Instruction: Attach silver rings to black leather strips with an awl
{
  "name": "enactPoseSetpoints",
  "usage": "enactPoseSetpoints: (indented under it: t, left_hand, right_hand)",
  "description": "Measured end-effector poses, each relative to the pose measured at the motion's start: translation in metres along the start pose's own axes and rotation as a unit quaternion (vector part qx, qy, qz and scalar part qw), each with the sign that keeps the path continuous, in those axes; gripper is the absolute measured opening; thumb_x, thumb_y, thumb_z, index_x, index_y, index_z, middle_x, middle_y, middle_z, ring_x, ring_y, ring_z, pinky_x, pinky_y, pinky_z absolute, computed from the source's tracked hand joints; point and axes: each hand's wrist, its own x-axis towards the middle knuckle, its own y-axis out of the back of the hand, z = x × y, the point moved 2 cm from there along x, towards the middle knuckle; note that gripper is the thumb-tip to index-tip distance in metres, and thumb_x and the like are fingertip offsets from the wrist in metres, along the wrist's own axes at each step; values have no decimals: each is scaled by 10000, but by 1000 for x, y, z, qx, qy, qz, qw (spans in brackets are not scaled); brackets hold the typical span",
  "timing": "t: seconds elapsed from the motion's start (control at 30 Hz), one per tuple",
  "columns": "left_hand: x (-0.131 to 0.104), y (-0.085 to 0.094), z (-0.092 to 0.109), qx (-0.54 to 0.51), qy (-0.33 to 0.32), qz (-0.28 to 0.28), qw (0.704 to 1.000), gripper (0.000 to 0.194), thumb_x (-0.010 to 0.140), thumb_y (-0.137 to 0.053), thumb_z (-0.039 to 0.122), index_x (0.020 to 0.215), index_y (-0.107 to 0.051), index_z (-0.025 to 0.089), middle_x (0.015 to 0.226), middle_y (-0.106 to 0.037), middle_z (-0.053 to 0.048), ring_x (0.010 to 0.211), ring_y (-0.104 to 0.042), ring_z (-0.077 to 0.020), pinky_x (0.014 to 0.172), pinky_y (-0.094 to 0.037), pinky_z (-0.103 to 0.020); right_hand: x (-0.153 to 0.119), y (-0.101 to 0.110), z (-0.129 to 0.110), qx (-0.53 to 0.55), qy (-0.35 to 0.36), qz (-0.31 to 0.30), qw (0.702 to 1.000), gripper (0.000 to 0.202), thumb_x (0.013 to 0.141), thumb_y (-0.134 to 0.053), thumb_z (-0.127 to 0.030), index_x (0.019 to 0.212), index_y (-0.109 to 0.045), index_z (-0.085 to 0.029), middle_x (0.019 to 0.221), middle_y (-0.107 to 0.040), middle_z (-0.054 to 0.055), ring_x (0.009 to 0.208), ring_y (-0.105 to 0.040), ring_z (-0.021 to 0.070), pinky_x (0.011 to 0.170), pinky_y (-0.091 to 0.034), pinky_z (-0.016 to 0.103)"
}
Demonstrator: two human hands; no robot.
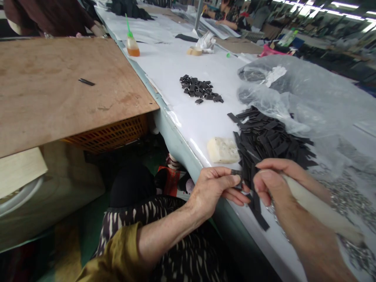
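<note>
At the table's near edge my left hand [216,186] pinches a small dark strip between thumb and fingers. My right hand [282,192] is just right of it, fingers curled, with a pale rod-like tool [320,209] held across the palm. Beyond both hands lies a heap of black strips [273,137], some trailing down between them. A cream block [223,150] sits left of the heap. Farther back is a small pile of black loops with metal rings [199,89]. Many small metal rings [349,196] are spread at the right, partly behind my right hand.
Clear plastic bags [317,90] cover the right side. A bottle of orange liquid [133,46] and a tape roll [194,51] stand farther back. A wooden board [64,86] adjoins at left, above an orange crate [108,135]. A person's arm [96,29] rests beyond the board.
</note>
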Motion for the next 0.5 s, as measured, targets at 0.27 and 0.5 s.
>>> enactPoseSetpoints:
  t: [0.27, 0.5]
  left_hand:
    - [4, 8, 9, 1, -29, 15, 999, 216, 707, -659, 304, 705, -644, 89, 727, -659, -65, 522, -626, -123, 517, -502, -219]
    - [4, 7, 4, -5, -60, 55, 997, 200, 692, -684, 295, 734, -640, 105, 469, -519, 13, 399, -454, -74, 394, -342, -186]
  right_hand:
    - [4, -7, 21, -52, 61, 22, 997, 181, 790, -621, -406, 882, -601, -251, 791, -644, -12, 699, -606, 133, 620, -474, 239]
    - [-4, -4, 24, -32, 78, -62, 994, 213, 784, -637, -385, 931, -566, -248, 970, -654, 14, 808, -631, 152, 567, -496, 209]
